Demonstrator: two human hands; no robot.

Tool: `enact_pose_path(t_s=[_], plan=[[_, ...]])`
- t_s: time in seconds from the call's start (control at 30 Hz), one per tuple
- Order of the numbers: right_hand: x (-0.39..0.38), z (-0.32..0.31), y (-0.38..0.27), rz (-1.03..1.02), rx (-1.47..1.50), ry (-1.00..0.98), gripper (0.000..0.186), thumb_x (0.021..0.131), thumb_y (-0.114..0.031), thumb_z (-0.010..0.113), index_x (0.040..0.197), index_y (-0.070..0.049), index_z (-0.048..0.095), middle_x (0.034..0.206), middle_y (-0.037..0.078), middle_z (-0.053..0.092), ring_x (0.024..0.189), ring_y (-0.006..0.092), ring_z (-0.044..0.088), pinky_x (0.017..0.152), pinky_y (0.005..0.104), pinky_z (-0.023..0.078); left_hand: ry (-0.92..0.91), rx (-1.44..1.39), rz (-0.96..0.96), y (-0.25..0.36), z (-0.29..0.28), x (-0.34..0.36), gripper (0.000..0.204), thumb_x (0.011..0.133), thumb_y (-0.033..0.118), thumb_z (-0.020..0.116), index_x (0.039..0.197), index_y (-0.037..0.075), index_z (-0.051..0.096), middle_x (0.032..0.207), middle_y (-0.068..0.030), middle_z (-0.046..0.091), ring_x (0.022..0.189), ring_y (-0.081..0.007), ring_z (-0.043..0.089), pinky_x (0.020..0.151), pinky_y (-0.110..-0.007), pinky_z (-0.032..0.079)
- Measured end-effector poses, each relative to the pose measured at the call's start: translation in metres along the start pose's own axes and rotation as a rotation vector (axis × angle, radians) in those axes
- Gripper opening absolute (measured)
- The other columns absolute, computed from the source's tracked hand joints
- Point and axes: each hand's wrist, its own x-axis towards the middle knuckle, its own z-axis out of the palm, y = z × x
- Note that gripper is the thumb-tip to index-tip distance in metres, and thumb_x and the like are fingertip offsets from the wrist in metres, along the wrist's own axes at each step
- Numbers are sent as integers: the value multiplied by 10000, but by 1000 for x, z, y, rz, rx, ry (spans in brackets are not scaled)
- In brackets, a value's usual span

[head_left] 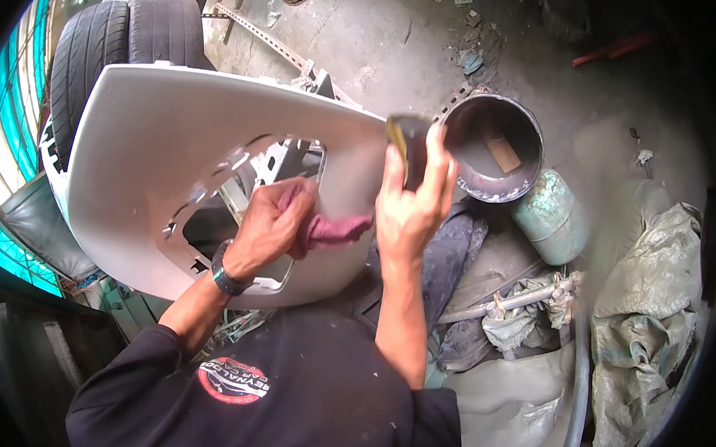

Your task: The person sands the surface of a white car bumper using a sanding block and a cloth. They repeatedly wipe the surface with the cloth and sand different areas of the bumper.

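Note:
My left hand (273,219) grips a pink cloth (333,233) over the cut-out opening of a pale grey car body panel (148,131), which looks like a bumper. A watch sits on that wrist. My right hand (415,182) holds up a dark flat block (411,133) with a yellowish edge, just beyond the panel's right end; it is slightly blurred, so I cannot tell exactly what it is.
Two tyres (164,27) stand behind the panel. An open drum (474,177) with a cardboard piece inside and a pale green cylinder (548,217) are at right, near metal pipes (524,301) and crumpled sheeting (646,295). A perforated metal bar (271,37) lies beyond.

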Motion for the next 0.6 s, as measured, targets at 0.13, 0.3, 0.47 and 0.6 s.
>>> enact_pose_path(t_s=[0.13, 0.3, 0.47, 0.6], plan=[[-27, -6, -4, -13, 45, -51, 572, 858, -99, 767, 1376, 6, 548, 1117, 250, 604, 1010, 428, 617, 880, 499, 517, -45, -42, -156, 4, -2, -7, 418, 1068, 341, 528, 823, 8, 590, 637, 33, 532, 583, -52, 494, 534, -254, 412], [-20, -7, -9, -2, 67, -44, 576, 848, -105, 769, 1371, 1, 552, 1114, 245, 601, 1012, 417, 616, 872, 491, 516, -15, -11, -33, 0, 0, 1, 426, 1069, 346, 529, 816, 7, 584, 635, 33, 529, 582, -45, 486, 528, -255, 402], [1, 0, -2, 3, -79, -71, 587, 834, -93, 789, 1361, 20, 557, 1152, 244, 609, 1054, 413, 630, 899, 478, 533, -25, -100, -141, 7, 0, -4, 411, 1067, 359, 521, 827, 32, 591, 623, 24, 543, 490, -60, 532, 419, -240, 419], [-29, -10, -7, 58, 107, -57, 589, 846, -124, 779, 1382, -20, 558, 1163, 237, 598, 1063, 402, 615, 915, 474, 512, -40, -59, -119, 5, 1, -5, 421, 1067, 366, 518, 837, 23, 598, 616, 26, 537, 497, -53, 526, 414, -235, 424]])
